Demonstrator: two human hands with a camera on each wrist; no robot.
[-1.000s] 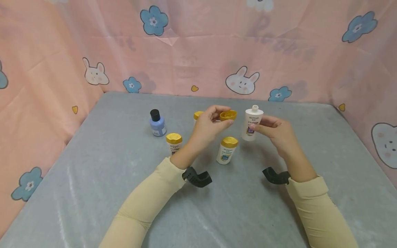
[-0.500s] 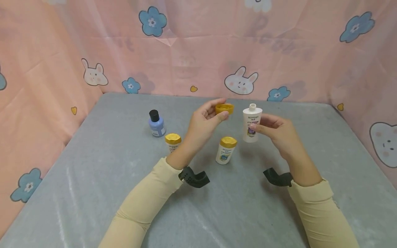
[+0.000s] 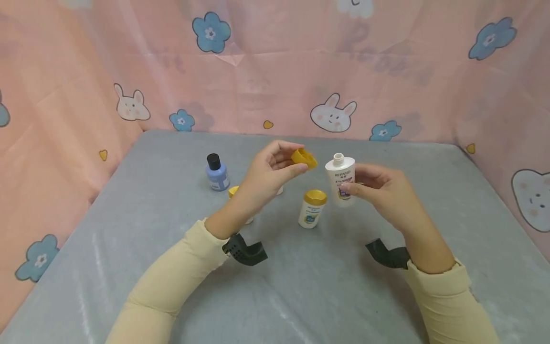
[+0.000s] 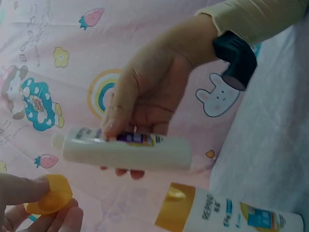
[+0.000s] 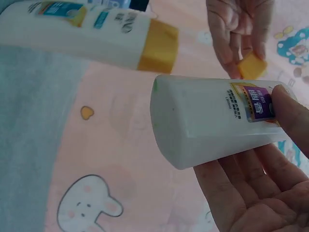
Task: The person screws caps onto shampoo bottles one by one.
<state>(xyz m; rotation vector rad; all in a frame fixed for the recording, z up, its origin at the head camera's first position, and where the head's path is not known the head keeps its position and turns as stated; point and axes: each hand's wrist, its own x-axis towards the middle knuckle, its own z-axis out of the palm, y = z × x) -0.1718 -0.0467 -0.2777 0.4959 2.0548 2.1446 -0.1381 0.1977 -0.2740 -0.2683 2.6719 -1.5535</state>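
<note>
My left hand [image 3: 268, 174] pinches a yellow bottle cap [image 3: 304, 158] between thumb and fingers, tilted with its hollow side partly turned. Across from it, my right hand [image 3: 384, 193] grips a small white shampoo-style bottle [image 3: 339, 168] with a purple label, thumb in front and fingers behind. That bottle's neck is bare, and it is held off the table, leaning slightly left. A short gap separates cap [image 4: 50, 195] and neck [image 4: 57, 141] in the left wrist view. In the right wrist view the bottle's base [image 5: 169, 123] faces the camera.
Just below the held bottle, a white bottle with a gold cap [image 3: 310, 212] stands on the grey table [image 3: 326, 286]. A blue-purple bottle with a black cap [image 3: 217, 177] stands back left. My left arm mostly hides another gold-capped bottle [image 3: 233, 191].
My left hand has drawn left and toward me, and the cap has tipped over in its fingers. The right hand has brought the bottle a little left and lower, tilting it.
</note>
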